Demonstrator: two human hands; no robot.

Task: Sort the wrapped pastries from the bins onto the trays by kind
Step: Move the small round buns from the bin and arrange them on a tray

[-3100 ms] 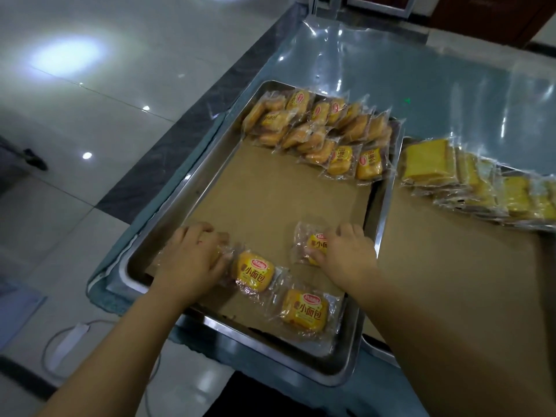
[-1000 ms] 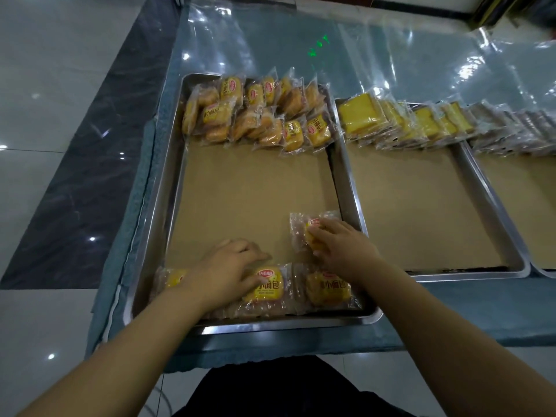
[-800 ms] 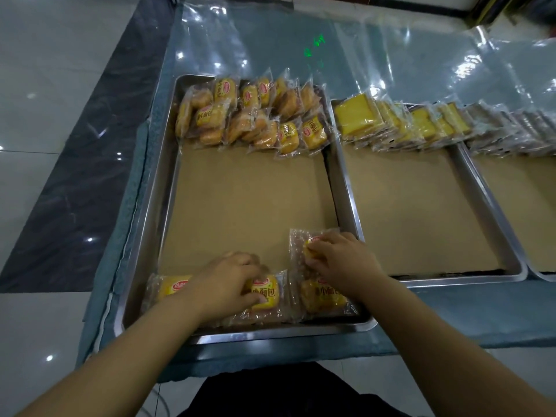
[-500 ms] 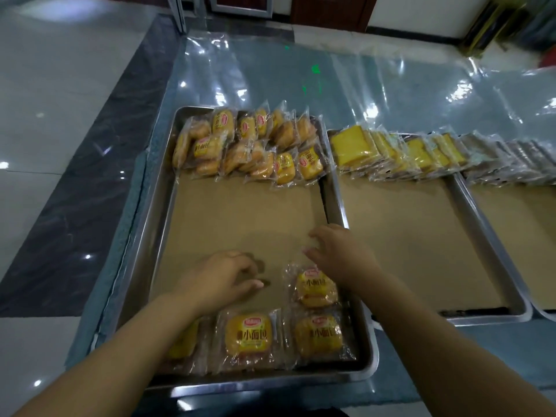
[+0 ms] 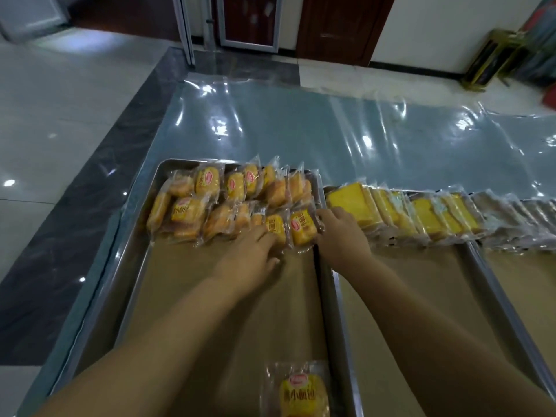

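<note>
- A shiny steel tray (image 5: 120, 266) lined with brown paper (image 5: 186, 290) filled the lower left of the frame.
- A cluster of small yellow buns in clear wrappers with red logos (image 5: 216, 203) crowded the tray's far end, near the centre of the frame, leaning and overlapping in two rough rows.
- The left hand (image 5: 249, 260) reached in from the bottom. Its fingers were stretched out flat, their tips resting on a front-row bun packet (image 5: 276, 227), with the thumb spread over the paper.
- The right hand (image 5: 343, 236) lay just beside it over the tray's right rim, its fingers against the right edge of the end bun packet (image 5: 302, 227). Whether they pinched the wrapper could not be told.
- One more wrapped yellow bun (image 5: 302, 392) lay alone on the paper at the bottom edge, well apart from the cluster.
- A second paper-lined steel tray (image 5: 496, 296) sat right of centre, with a row of wrapped yellow cake slices (image 5: 391, 212) along its far end.
- At the right edge, a third lined tray (image 5: 529, 284) carried paler wrapped pastries (image 5: 511, 218) in a similar row.
- All three trays stood on a wrinkled clear plastic sheet (image 5: 301, 130) covering a blue table.
</note>
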